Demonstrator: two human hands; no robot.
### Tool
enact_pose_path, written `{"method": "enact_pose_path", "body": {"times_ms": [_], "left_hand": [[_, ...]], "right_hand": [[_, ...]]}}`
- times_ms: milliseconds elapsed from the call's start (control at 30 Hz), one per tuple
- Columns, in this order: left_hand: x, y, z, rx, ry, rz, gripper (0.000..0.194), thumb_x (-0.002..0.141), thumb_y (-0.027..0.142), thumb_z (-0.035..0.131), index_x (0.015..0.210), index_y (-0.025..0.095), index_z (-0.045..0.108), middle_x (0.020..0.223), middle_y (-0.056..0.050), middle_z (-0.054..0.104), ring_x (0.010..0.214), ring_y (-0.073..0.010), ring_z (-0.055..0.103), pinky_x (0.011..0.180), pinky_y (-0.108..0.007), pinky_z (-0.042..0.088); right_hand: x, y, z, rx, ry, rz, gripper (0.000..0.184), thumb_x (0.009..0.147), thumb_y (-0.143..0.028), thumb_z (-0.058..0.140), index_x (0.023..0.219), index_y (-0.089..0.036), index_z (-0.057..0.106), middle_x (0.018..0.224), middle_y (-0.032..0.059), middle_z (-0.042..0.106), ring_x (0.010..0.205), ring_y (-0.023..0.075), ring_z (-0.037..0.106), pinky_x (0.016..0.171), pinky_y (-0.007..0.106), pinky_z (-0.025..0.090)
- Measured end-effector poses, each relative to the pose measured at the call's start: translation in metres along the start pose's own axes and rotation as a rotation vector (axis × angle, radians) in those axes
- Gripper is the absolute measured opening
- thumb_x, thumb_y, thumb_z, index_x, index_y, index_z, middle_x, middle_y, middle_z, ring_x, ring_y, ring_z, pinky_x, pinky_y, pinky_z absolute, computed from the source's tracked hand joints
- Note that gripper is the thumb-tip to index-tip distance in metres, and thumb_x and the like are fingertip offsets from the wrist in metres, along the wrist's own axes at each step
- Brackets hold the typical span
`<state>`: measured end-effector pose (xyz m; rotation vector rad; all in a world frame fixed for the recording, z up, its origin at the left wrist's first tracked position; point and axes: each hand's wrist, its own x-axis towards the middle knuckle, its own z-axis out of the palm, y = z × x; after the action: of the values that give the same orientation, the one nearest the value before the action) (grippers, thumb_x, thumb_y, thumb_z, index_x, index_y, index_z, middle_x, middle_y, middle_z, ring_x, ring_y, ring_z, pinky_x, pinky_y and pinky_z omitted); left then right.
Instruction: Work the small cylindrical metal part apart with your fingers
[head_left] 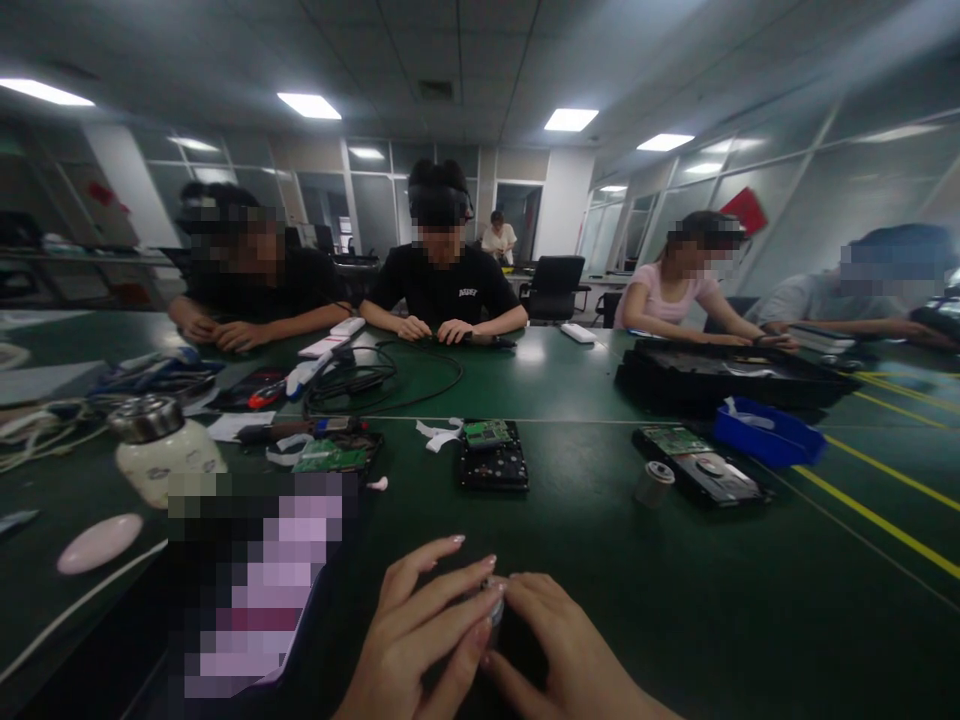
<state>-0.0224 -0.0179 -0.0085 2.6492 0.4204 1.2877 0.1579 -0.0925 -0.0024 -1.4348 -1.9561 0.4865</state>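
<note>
At the near edge of the green table, a small metal cylinder (496, 612), perhaps a small motor, stands mostly hidden between my two hands. My left hand (431, 630) curls around its left side, the index and middle fingertips at its top and the thumb in front. From the right, my right hand (551, 640) closes on it with fingertips and thumb. A similar metal cylinder (655, 484) stands upright farther right, beside a hard drive (705, 465) with a green circuit board. Straight ahead lies another hard drive (493, 465), its circuit board partly over it.
Left of my hands are a propped phone (277, 590), a pink oval object (100, 543) and a cream bottle (169, 450). A blue bin (772, 435) and a black tray (720, 375) lie at right. Several people sit across the table, near black cables (360, 375).
</note>
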Motion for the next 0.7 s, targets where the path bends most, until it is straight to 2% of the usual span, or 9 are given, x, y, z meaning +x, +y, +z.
{"method": "enact_pose_path", "body": {"times_ms": [167, 333, 400, 467, 533, 600, 700], "left_hand": [[-0.003, -0.007, 0.009, 0.009, 0.038, 0.103, 0.031, 0.094, 0.020, 0.048, 0.122, 0.025, 0.062, 0.119, -0.003, 0.070, 0.120, -0.0248, 0.051, 0.087, -0.039, 0.050], [-0.003, -0.003, 0.007, -0.039, 0.028, 0.074, 0.033, 0.093, 0.019, 0.049, 0.122, 0.026, 0.061, 0.119, -0.002, 0.070, 0.121, -0.0246, 0.051, 0.087, -0.038, 0.050], [-0.002, -0.002, 0.003, -0.020, 0.045, -0.029, 0.035, 0.093, 0.018, 0.049, 0.124, 0.028, 0.060, 0.123, -0.002, 0.067, 0.123, -0.0250, 0.049, 0.091, -0.041, 0.048], [0.000, -0.004, 0.001, 0.076, 0.030, -0.190, 0.036, 0.093, 0.019, 0.049, 0.126, 0.029, 0.058, 0.128, -0.002, 0.064, 0.124, -0.0273, 0.048, 0.092, -0.047, 0.046], [0.001, -0.008, 0.002, 0.206, -0.046, -0.354, 0.036, 0.093, 0.022, 0.048, 0.128, 0.028, 0.057, 0.130, -0.003, 0.063, 0.124, -0.0306, 0.049, 0.091, -0.053, 0.045], [0.002, -0.014, 0.006, 0.292, -0.158, -0.456, 0.034, 0.093, 0.024, 0.048, 0.126, 0.025, 0.059, 0.130, -0.005, 0.062, 0.125, -0.0333, 0.049, 0.091, -0.058, 0.044], [0.001, -0.018, 0.011, 0.332, -0.293, -0.483, 0.035, 0.093, 0.025, 0.048, 0.126, 0.022, 0.060, 0.134, -0.006, 0.058, 0.129, -0.0349, 0.045, 0.096, -0.062, 0.039]], "right_hand": [[-0.001, 0.000, 0.001, 0.009, 0.000, -0.011, 0.032, 0.076, -0.015, 0.060, 0.109, -0.012, 0.060, 0.102, 0.0117, 0.065, 0.096, 0.0243, 0.058, 0.087, 0.039, 0.046], [-0.001, -0.003, 0.000, 0.011, -0.001, -0.016, 0.033, 0.077, -0.015, 0.060, 0.110, -0.014, 0.060, 0.104, 0.0105, 0.065, 0.097, 0.0230, 0.058, 0.088, 0.037, 0.045], [0.000, -0.006, -0.002, -0.004, -0.018, 0.009, 0.033, 0.077, -0.017, 0.061, 0.111, -0.013, 0.060, 0.101, 0.0102, 0.065, 0.094, 0.0232, 0.058, 0.087, 0.038, 0.046], [0.000, -0.008, -0.004, -0.014, -0.036, 0.035, 0.033, 0.078, -0.018, 0.062, 0.111, -0.014, 0.060, 0.100, 0.0092, 0.065, 0.092, 0.0231, 0.058, 0.086, 0.038, 0.046], [0.000, -0.010, -0.005, -0.018, -0.048, 0.047, 0.033, 0.079, -0.019, 0.062, 0.111, -0.016, 0.060, 0.103, 0.0083, 0.065, 0.093, 0.0228, 0.057, 0.087, 0.037, 0.045], [0.000, -0.011, -0.006, -0.021, -0.052, 0.057, 0.034, 0.079, -0.021, 0.062, 0.113, -0.016, 0.060, 0.105, 0.0084, 0.065, 0.096, 0.0229, 0.057, 0.089, 0.037, 0.044], [0.000, -0.011, -0.005, -0.026, -0.061, 0.079, 0.035, 0.080, -0.021, 0.063, 0.114, -0.015, 0.060, 0.107, 0.0088, 0.065, 0.097, 0.0232, 0.056, 0.090, 0.038, 0.043]]}}
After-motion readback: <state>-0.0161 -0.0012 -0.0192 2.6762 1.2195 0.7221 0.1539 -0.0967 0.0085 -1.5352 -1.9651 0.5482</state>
